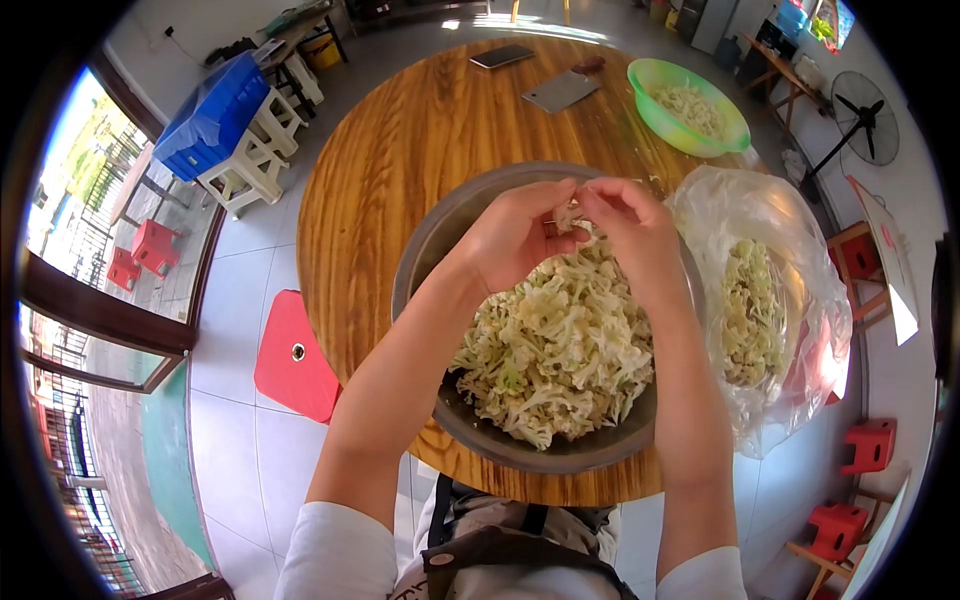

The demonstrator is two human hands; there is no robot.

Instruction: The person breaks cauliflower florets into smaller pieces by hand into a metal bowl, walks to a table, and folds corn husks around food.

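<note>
My left hand [522,232] and my right hand [632,228] meet over the far part of a wide metal bowl [425,250]. Between their fingertips is a small cauliflower floret [568,217], gripped from both sides. Below them the bowl holds a heap of pale cauliflower pieces [560,340], some with greenish stems. Right of the bowl lies a clear plastic bag [805,235] with more cauliflower [752,310] in it. My fingers partly cover the floret.
On the round wooden table [350,220] are a cleaver [561,91], a phone-like dark slab [502,56] and a green basin [645,85] with pale shreds. A red stool [290,360] stands at the left, a black fan [862,118] at the right.
</note>
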